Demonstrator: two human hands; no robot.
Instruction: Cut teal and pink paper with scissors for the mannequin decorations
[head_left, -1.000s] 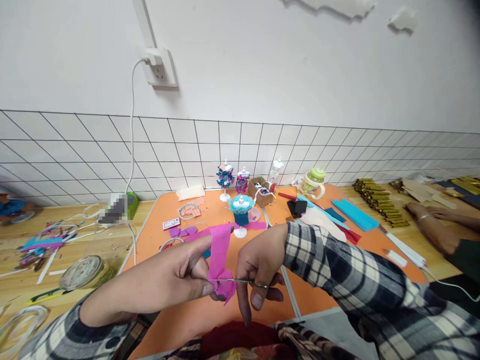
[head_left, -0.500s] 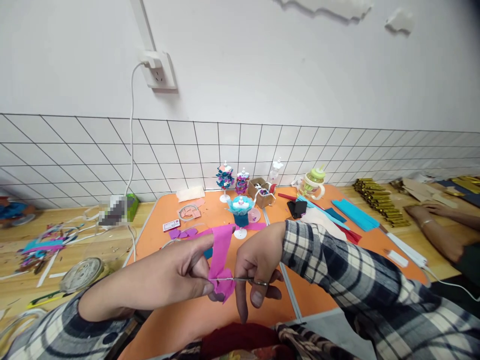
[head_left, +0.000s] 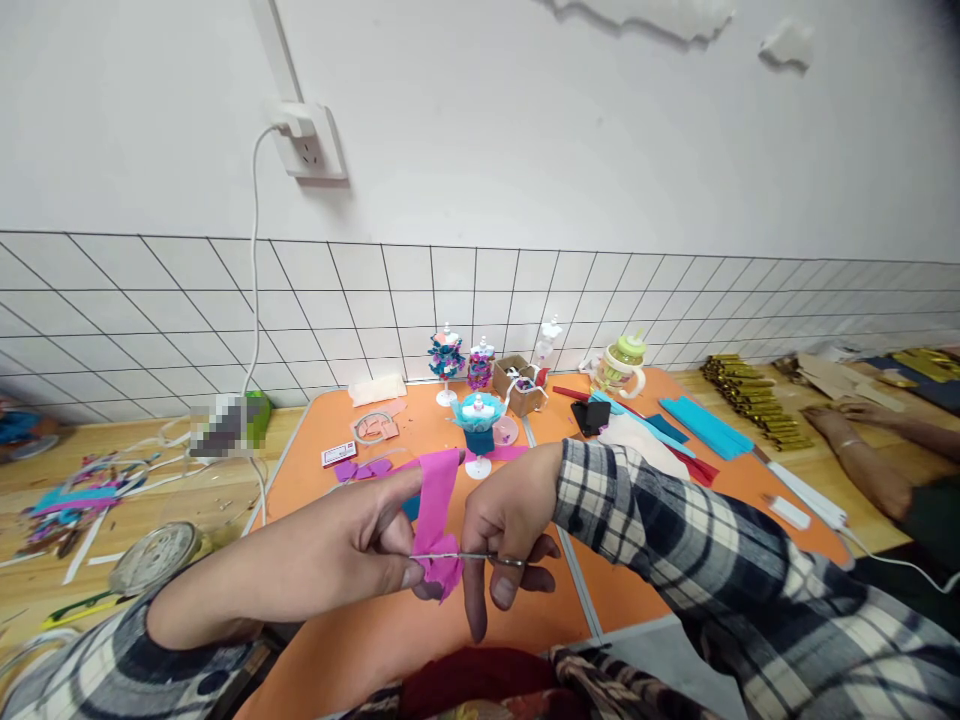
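Observation:
Between thumb and fingers, my left hand (head_left: 352, 545) pinches a pink crepe paper strip (head_left: 437, 495), which is draped over the raised index finger. My right hand (head_left: 506, 530) grips a pair of scissors (head_left: 469, 556) by the finger loop. The blades lie level across the lower part of the pink strip, close to my left fingertips. Beyond my hands stands a mini mannequin (head_left: 478, 430) dressed in blue paper on a white base. Two more decorated mannequins, one in teal and purple bits (head_left: 446, 358) and one in purple (head_left: 481, 366), stand behind it.
An orange table (head_left: 322, 630) holds a cardboard box (head_left: 519, 385), a green-lidded cup (head_left: 622, 365), blue paper strips (head_left: 705, 425), a glue gun (head_left: 806, 490) and a small card box (head_left: 339, 455). A round tin (head_left: 155, 557) stands left. At right, another person's arms (head_left: 862, 455) rest near gold rolls (head_left: 754, 400).
The whole view has shifted slightly. My hands keep almost the same pose, with the scissors still across the pink strip, whose lower end looks slightly more bunched.

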